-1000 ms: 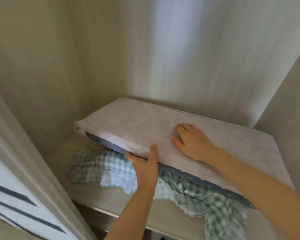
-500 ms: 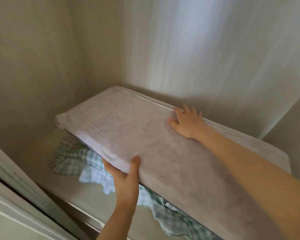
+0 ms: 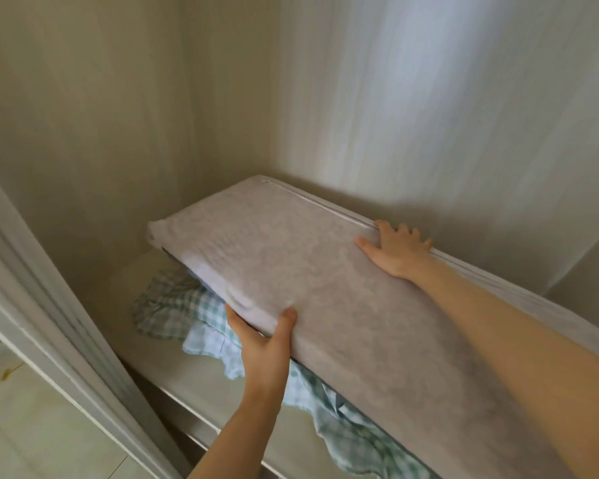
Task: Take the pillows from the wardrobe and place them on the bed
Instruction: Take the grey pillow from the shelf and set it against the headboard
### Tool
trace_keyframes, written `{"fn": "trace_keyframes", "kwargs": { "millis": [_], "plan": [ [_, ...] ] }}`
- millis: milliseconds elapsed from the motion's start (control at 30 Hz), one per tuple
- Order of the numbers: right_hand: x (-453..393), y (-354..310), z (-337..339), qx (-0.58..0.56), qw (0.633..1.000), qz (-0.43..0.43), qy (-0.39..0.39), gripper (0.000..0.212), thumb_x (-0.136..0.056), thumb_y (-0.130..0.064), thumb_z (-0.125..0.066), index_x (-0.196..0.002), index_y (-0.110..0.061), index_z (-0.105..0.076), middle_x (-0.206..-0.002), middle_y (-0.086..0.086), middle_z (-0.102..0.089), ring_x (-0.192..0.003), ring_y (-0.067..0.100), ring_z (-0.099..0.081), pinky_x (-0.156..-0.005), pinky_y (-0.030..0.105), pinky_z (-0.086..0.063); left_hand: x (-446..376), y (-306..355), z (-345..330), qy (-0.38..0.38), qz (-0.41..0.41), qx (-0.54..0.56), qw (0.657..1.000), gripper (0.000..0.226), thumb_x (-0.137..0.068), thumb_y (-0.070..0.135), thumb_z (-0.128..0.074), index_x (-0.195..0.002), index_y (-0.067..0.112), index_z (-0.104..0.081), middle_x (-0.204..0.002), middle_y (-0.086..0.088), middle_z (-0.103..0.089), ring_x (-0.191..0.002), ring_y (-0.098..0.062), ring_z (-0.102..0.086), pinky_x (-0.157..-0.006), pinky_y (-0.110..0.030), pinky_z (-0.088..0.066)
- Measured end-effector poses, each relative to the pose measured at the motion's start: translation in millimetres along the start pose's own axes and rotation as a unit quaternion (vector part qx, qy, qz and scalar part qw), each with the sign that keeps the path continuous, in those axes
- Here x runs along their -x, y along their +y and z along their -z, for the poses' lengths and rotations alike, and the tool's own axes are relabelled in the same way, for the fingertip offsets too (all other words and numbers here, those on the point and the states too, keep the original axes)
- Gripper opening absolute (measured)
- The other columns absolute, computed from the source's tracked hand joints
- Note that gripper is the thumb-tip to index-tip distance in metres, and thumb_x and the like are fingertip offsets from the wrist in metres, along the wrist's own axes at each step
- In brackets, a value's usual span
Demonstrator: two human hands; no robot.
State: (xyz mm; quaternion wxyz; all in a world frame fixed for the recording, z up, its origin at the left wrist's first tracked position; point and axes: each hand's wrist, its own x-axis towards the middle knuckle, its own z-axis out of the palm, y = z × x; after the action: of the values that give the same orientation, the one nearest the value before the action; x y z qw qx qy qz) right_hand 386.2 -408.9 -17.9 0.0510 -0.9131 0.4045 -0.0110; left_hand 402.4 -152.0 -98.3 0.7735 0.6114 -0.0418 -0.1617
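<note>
A long grey pillow (image 3: 325, 278) lies tilted inside the wardrobe, its near edge raised off the shelf. My left hand (image 3: 265, 344) grips that near edge, thumb on top and fingers underneath. My right hand (image 3: 396, 252) reaches across the pillow and its fingers hook over the far edge, along the white piping. Under the pillow lies a green-and-white checked cloth (image 3: 187, 316), crumpled and partly hidden. The bed is out of view.
The wardrobe shelf (image 3: 201, 392) carries the cloth and the pillow. Beige walls close in at the left (image 3: 83, 150), back and right. The white wardrobe frame (image 3: 38, 323) runs down the left, with pale floor (image 3: 21, 426) beyond it.
My right hand slid from the pillow's top to its far edge. My left hand kept its grip while the near edge rose and the pillow tipped toward me.
</note>
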Motion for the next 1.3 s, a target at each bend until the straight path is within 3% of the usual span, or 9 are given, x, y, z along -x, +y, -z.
{"fn": "trace_keyframes", "kwargs": {
  "millis": [133,233,433,567,800,1000,1167,1300],
  "plan": [
    [18.8,-0.2,9.3,-0.042,0.999,-0.018,0.001,0.078,-0.083,-0.077,-0.029,-0.142,-0.027,-0.034,-0.143,0.021,-0.039,-0.131,0.044,-0.035,-0.106,0.057,-0.032,9.5,24.5,2.3,0.001,-0.04,0.007,0.999,0.091,-0.083,0.025,-0.075,-0.149,0.044,-0.016,-0.143,0.01,-0.043,-0.115,-0.006,-0.052,-0.1,-0.039,-0.049],
    [54.3,-4.8,40.3,-0.095,0.994,-0.028,0.053,0.08,-0.083,-0.078,-0.028,-0.144,-0.026,-0.033,-0.144,0.023,-0.037,-0.133,0.045,-0.033,-0.106,0.056,-0.033,33.2,62.5,18.0,-0.005,-0.089,0.028,0.996,0.093,-0.084,0.019,-0.075,-0.151,0.043,-0.014,-0.142,0.012,-0.043,-0.109,0.005,-0.053,-0.087,-0.026,-0.052],
    [117.1,-13.6,77.2,-0.174,0.971,-0.045,0.159,0.1,-0.067,-0.087,-0.014,-0.143,-0.027,-0.035,-0.14,0.026,-0.043,-0.13,0.045,-0.037,-0.107,0.053,-0.033,74.2,114.7,49.4,-0.041,-0.168,0.042,0.984,0.094,-0.081,0.025,-0.079,-0.144,0.056,-0.016,-0.148,0.007,-0.042,-0.126,-0.014,-0.053,-0.097,-0.041,-0.053],
    [127.9,-16.3,78.4,-0.2,0.957,-0.067,0.197,0.078,-0.083,-0.075,-0.028,-0.143,-0.026,-0.037,-0.136,0.026,-0.045,-0.127,0.045,-0.04,-0.106,0.05,-0.034,75.1,130.2,50.1,-0.036,-0.199,0.052,0.978,0.089,-0.082,0.021,-0.078,-0.147,0.046,-0.022,-0.142,0.008,-0.048,-0.119,-0.008,-0.056,-0.087,-0.028,-0.053],
    [197.5,-24.5,84.3,-0.268,0.925,-0.108,0.248,0.066,-0.089,-0.065,-0.037,-0.142,-0.024,-0.037,-0.139,0.024,-0.039,-0.127,0.044,-0.036,-0.105,0.051,-0.029,114.2,153.0,79.2,-0.05,-0.25,0.047,0.966,0.072,-0.084,0.019,-0.074,-0.144,0.039,-0.038,-0.137,0.01,-0.054,-0.119,-0.01,-0.058,-0.096,-0.037,-0.053],
    [243.6,-28.8,78.0,-0.317,0.903,-0.109,0.27,0.064,-0.09,-0.062,-0.039,-0.141,-0.024,-0.035,-0.137,0.024,-0.038,-0.124,0.042,-0.036,-0.103,0.051,-0.028,147.2,166.2,103.1,-0.061,-0.301,0.017,0.951,0.068,-0.084,0.019,-0.075,-0.139,0.043,-0.043,-0.136,0.011,-0.057,-0.12,-0.012,-0.059,-0.098,-0.044,-0.052],
    [260.7,-35.3,71.6,-0.411,0.862,-0.114,0.275,0.059,-0.094,-0.055,-0.039,-0.141,-0.021,-0.034,-0.14,0.024,-0.036,-0.127,0.041,-0.032,-0.104,0.051,-0.025,167.4,173.7,118.9,-0.046,-0.336,-0.015,0.941,0.074,-0.072,0.034,-0.077,-0.138,0.04,-0.045,-0.136,0.01,-0.058,-0.12,-0.016,-0.06,-0.096,-0.048,-0.053],
    [273.6,-40.3,62.2,-0.464,0.846,-0.079,0.25,0.064,-0.094,-0.055,-0.037,-0.145,-0.019,-0.026,-0.146,0.023,-0.034,-0.131,0.041,-0.03,-0.105,0.056,-0.025,188.2,174.4,125.7,-0.027,-0.366,-0.038,0.929,0.07,-0.07,0.033,-0.075,-0.133,0.044,-0.047,-0.132,0.01,-0.061,-0.116,-0.014,-0.063,-0.087,-0.038,-0.058]
  ]
}}
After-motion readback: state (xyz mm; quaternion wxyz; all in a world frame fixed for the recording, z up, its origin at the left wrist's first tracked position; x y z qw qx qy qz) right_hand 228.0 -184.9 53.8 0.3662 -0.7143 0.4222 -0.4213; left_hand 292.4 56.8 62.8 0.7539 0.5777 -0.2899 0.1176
